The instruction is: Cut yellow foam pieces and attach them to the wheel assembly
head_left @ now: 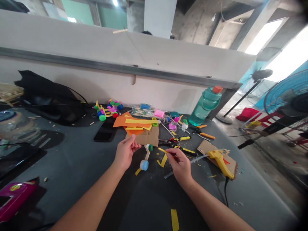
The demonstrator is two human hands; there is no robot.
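My left hand (125, 152) is closed in a pinch, its fingertips at the end of a small wooden-stick toy with bottle caps (147, 154). One cap is green and the other light blue, with the stick joining them. Between the thumb and fingers of my right hand (179, 165) is a narrow yellow paper strip (162, 149), pointing left toward the toy. Below it, a bent yellow paper scrap (164, 160) lies on the dark table. Just beyond both hands is a piece of cardboard (144, 138) with orange paper (119, 121) and yellow strips on top.
A yellow glue gun (221, 163) rests on cardboard at right, its cord trailing forward. Behind are scissors (169, 141), cutters, orange-handled pliers (207, 136), a green bottle (204, 107) and finished cap toys (107, 110). A phone (104, 131) lies left; a fan (288, 99) stands beyond the table.
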